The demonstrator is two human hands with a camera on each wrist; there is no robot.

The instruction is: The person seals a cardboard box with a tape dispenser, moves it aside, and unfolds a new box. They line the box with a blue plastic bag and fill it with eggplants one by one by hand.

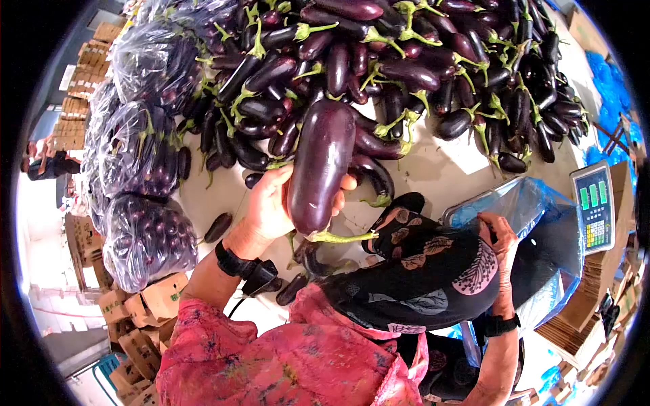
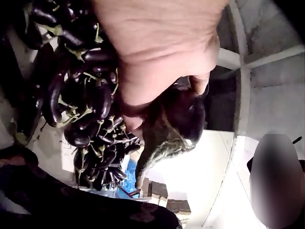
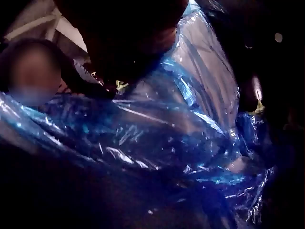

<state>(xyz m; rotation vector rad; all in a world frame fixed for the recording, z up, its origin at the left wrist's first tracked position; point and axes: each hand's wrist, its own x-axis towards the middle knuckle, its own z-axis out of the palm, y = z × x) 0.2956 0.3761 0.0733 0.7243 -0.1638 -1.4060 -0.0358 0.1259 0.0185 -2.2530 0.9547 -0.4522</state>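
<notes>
My left hand (image 1: 266,204) grips a large, glossy dark purple eggplant (image 1: 321,159), its green stem pointing toward my body. Fingertips show along its right side in the head view. The left wrist view shows the hand from behind, with the eggplant's stem end (image 2: 183,126) below it. Over at the right, my right hand (image 1: 500,235) has curled fingers at the rim of a clear blue plastic bag (image 1: 542,203) and holds its edge. In the dark right wrist view, the crumpled bag (image 3: 167,138) fills the middle.
A big heap of eggplants (image 1: 413,68) covers the back of the white table (image 1: 447,183). Filled clear bags (image 1: 145,233) line the left side. A scale display (image 1: 594,206) stands beyond the blue bag at right. Cardboard boxes (image 1: 145,304) are stacked lower left. A patterned black sleeve (image 1: 420,277) covers my right arm.
</notes>
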